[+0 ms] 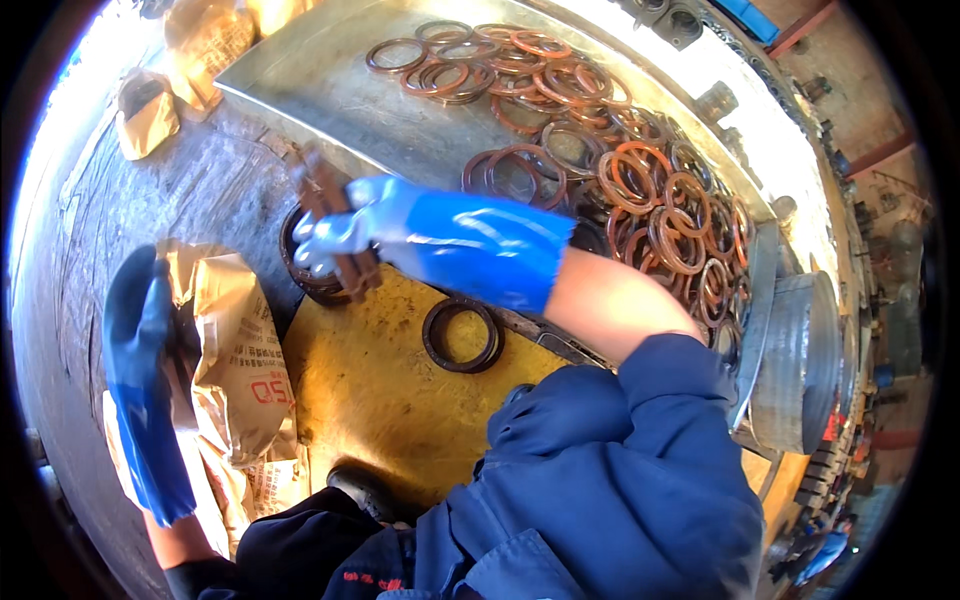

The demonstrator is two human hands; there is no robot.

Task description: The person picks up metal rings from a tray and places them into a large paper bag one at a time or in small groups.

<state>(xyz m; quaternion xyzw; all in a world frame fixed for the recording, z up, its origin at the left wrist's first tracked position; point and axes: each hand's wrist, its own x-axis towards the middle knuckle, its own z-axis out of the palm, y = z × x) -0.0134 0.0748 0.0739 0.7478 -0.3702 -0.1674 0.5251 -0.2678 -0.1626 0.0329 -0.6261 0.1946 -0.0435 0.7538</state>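
My right hand (345, 235), in a glossy blue glove, reaches across to the left, its fingers closed around a short stack of rust-brown metal rings (357, 272). The stack is blurred by motion. Behind and below it, more dark rings (291, 245) lie piled on the bench. My left hand (140, 320), also in a blue glove, grips the left side of a brown paper bag (238, 350) at its mouth. The bag stands upright with its top open; part of its inside is in shadow. Two dark rings (487, 352) lie stacked on the yellow surface below my right forearm.
A metal tray (300, 75) at the far side bears a large heap of reddish-brown rings (570, 95). Other paper bags (148, 115) stand at the far left on the dark bench (75, 210). To the right is a round grey metal drum (795, 360).
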